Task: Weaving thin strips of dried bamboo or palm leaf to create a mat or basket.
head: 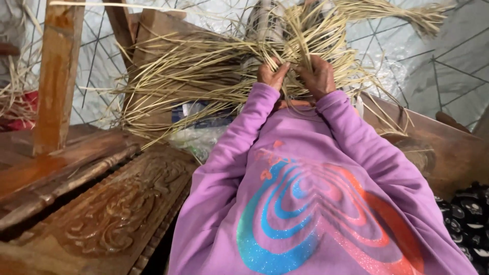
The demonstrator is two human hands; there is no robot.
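Note:
A loose bundle of pale straw-like strands (204,71) fans out to the left and upward in front of me. My left hand (271,74) and my right hand (318,76) sit close together at the point where the strands meet, both with fingers closed around strands. Purple sleeves run from the hands down to my purple sweatshirt with a swirled, glittery print. More strands (402,12) stick out to the upper right behind my right hand. What lies under the hands is hidden by the straw.
A carved brown wooden panel (117,209) lies at the lower left beside a wooden post (56,71). White sheeting with dark lines (448,56) hangs behind. A wooden board (438,147) slopes at the right, next to black patterned cloth (471,214). A plastic bag (196,140) lies under the straw.

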